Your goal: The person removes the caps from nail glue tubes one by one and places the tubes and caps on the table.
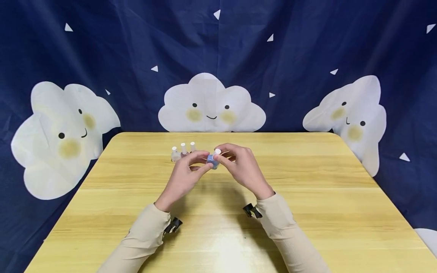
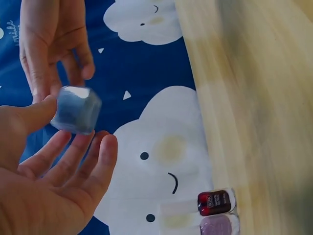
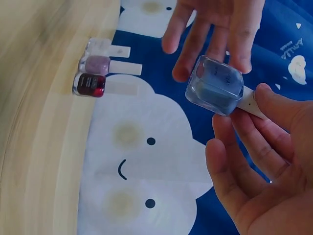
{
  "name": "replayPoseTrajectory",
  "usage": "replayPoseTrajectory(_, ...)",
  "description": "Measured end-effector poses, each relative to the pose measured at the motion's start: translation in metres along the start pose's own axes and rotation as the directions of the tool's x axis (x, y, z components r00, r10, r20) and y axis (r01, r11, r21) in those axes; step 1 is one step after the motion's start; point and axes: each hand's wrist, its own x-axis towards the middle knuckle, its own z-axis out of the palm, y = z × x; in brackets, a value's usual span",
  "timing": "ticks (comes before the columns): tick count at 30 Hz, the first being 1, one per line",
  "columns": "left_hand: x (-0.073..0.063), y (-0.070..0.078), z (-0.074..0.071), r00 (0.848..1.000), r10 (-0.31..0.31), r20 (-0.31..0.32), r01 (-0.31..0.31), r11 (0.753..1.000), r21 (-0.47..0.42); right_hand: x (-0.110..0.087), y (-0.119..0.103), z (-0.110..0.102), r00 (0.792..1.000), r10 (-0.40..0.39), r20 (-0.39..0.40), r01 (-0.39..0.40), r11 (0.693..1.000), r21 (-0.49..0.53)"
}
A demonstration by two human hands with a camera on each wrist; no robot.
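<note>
Over the middle of the table, both hands hold one nail polish bottle with blue polish point(image 1: 212, 162) and a white cap point(image 1: 217, 151). The left hand point(image 1: 184, 172) pinches its square glass body between thumb and fingers. At the cap end, the right hand point(image 1: 244, 167) grips the white cap with thumb and fingers; in the right wrist view the bottle point(image 3: 216, 88) tilts with its base pointing up and left. Its glass body point(image 2: 76, 111) looks blurred in the left wrist view, with the left thumb at its side and fingertips below.
Behind the left hand, three more nail polish bottles stand in a row: a clear one point(image 3: 95, 47), a light purple one point(image 3: 95, 65) and a dark red one point(image 3: 90, 84). The wooden table point(image 1: 307, 212) ends at a blue curtain point(image 1: 290, 57) with white clouds.
</note>
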Motion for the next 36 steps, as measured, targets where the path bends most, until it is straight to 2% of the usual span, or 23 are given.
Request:
replayPoseTrajectory(9, 0.0, -0.001, 0.002, 1.0, 0.007, -0.019, -0.009, 0.99, -0.141, -0.003, -0.006, -0.004, 1.0, -0.008, -0.011, 0.008, 0.999, 0.042)
replayPoseTrajectory(12, -0.002, 0.001, 0.001, 1.0, 0.005, -0.027, -0.01, 0.987, -0.163, -0.004, -0.007, -0.005, 1.0, -0.01, -0.014, 0.01, 0.999, 0.042)
replayPoseTrajectory(18, -0.003, 0.004, 0.002, 0.999, 0.001, -0.037, -0.008, 0.984, -0.176, -0.006, -0.011, -0.011, 1.0, -0.019, -0.018, 0.02, 0.999, 0.028)
replayPoseTrajectory(25, -0.006, 0.007, 0.005, 0.999, 0.027, -0.025, -0.031, 0.983, -0.18, -0.01, -0.014, -0.02, 0.999, -0.015, -0.035, 0.014, 1.0, -0.021)
replayPoseTrajectory(36, -0.015, 0.01, 0.007, 0.998, 0.056, -0.009, -0.056, 0.986, -0.156, -0.015, -0.013, -0.023, 0.995, -0.095, -0.02, 0.091, 0.985, -0.144)
